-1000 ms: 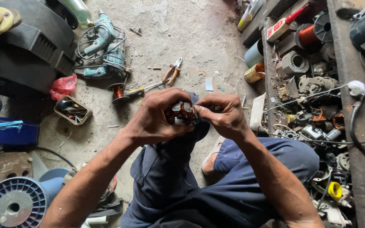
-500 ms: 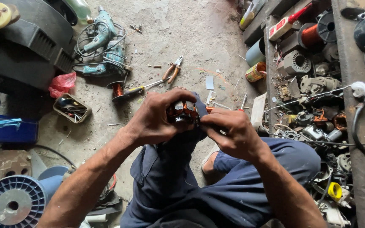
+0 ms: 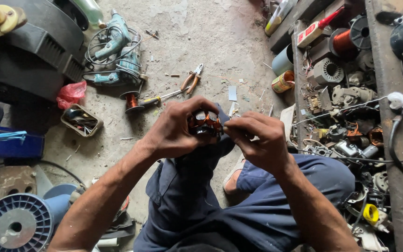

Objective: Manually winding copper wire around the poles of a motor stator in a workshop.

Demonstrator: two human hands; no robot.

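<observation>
Dusty concrete floor (image 3: 211,37) fills the upper middle of the frame, with a teal power drill (image 3: 115,44) at upper left, orange-handled pliers (image 3: 190,80) near the centre top, and a shelf of motor parts (image 3: 346,93) down the right side. At frame centre you hold a small copper-wound coil (image 3: 204,124) just above your knees. Your left hand (image 3: 176,133) is closed around it, thumb over the top and fingers curled underneath. Your right hand (image 3: 257,140) is pinched shut at the coil's right edge, thumb and forefinger tips pressed together on something too fine to make out, possibly a wire end. This looks like the stage of dressing the winding by hand. Any further pull calls for a steady left grip and a small, controlled tug from the right. Both forearms rise from the bottom of the frame and converge, wrists bent inward.
</observation>
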